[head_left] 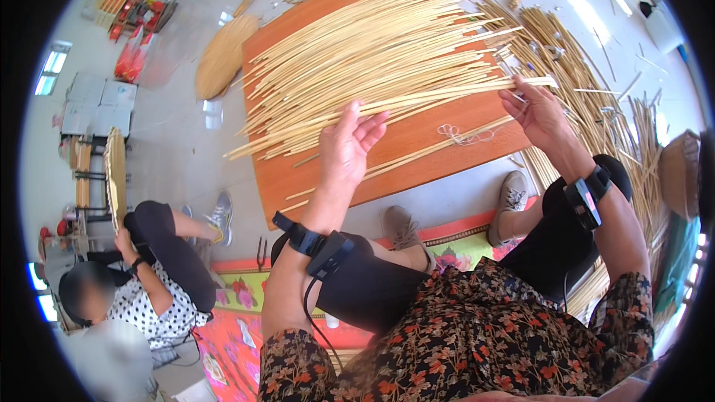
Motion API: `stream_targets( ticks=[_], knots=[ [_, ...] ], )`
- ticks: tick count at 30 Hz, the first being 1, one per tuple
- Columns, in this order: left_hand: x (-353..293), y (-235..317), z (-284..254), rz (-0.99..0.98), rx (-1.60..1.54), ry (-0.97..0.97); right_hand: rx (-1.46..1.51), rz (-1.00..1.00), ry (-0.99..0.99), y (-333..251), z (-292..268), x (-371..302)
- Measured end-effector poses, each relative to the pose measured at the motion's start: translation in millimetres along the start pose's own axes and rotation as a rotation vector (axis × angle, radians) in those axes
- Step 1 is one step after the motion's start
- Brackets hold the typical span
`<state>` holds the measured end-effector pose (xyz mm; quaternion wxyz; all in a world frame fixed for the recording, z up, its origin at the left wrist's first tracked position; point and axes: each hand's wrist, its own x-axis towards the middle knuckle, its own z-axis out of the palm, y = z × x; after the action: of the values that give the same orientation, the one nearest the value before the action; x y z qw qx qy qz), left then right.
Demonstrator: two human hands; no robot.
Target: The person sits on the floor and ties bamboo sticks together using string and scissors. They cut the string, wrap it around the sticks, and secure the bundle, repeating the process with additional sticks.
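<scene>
Pale wooden strips (439,95) are running in a thin bunch from one hand to the other, just above the near part of a brown table (402,182). The left hand (348,138) is pinching the bunch near its left part with the thumb, the other fingers curling loosely below. The right hand (535,104) is pinching it near the right end between thumb and forefinger, its remaining fingers half bending. Behind the bunch, many more loose sticks (365,41) are lying side by side across the table, and a tangled white string (465,135) is resting nearer the front edge. A large pile of canes (573,56) is spreading over the floor at the right, beside a basket (679,175). At the left, a co-worker (167,283) in a dotted top is sitting and holding a flat woven tray (115,171) upright on its edge.
</scene>
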<state>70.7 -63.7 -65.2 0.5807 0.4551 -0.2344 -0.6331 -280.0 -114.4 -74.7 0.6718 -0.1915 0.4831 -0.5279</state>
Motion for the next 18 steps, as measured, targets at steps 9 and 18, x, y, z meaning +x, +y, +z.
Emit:
stream_targets(
  ticks=[9, 18],
  knots=[
    [-5, 5, 4, 0.013, -0.01, 0.051, 0.028, 0.032, -0.039, -3, 15, -6],
    [-6, 0, 11, 0.018, 0.009, 0.007, 0.021, -0.022, 0.046, -2, 10, -6]
  ],
)
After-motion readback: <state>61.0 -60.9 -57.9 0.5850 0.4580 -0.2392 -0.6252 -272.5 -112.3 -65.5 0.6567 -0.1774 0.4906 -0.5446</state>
